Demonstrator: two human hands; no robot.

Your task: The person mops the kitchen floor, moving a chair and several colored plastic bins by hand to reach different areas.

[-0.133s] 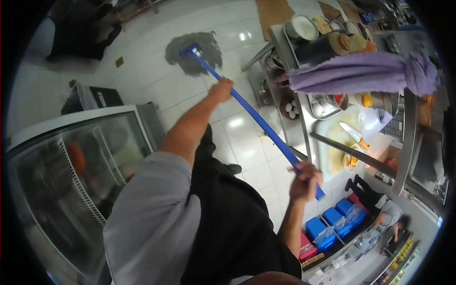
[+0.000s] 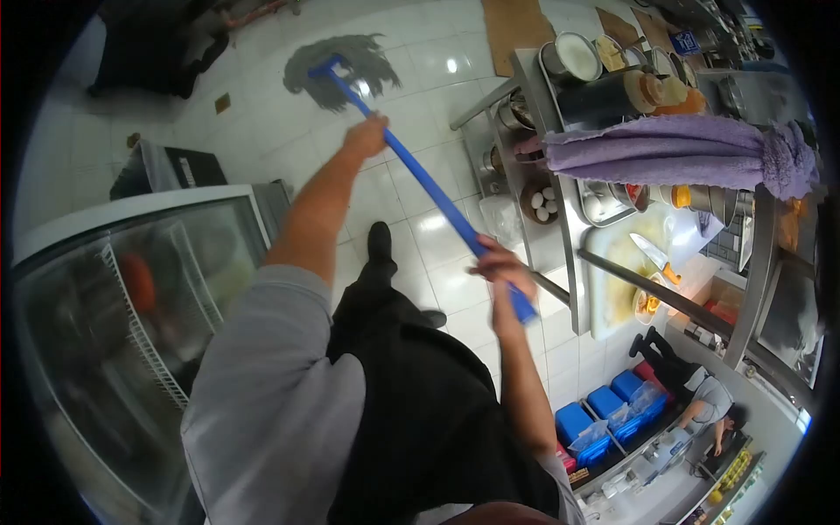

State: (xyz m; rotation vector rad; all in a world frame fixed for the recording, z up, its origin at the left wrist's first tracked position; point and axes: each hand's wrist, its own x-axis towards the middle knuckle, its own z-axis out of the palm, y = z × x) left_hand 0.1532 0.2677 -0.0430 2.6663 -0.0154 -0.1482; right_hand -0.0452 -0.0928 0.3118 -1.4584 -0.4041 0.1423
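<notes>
A floor mop slants across the view, with a blue handle point(image 2: 433, 188) and a spread grey string head point(image 2: 372, 66) lying on the white tiles. My left hand point(image 2: 366, 137) is wrapped round the handle in its lower half, closer to the head. Near the top end of the handle, my right hand point(image 2: 506, 267) is closed on it, slightly blurred. Both my arms reach forward over my black apron point(image 2: 420, 420), and a dark shoe point(image 2: 379, 241) stands on the floor below the handle.
At left stands a glass-door fridge point(image 2: 131, 210). On the right, a steel work table point(image 2: 573, 289) carries a purple towel point(image 2: 665, 153), a knife point(image 2: 652, 254) on a cutting board, and pans; eggs point(image 2: 542, 204) sit below. Another person point(image 2: 713, 394) works beyond blue bins point(image 2: 604, 402).
The mop head has slid slightly left and away across the tiles. Both my hands have shifted left with the handle, and more of my forward shoe shows.
</notes>
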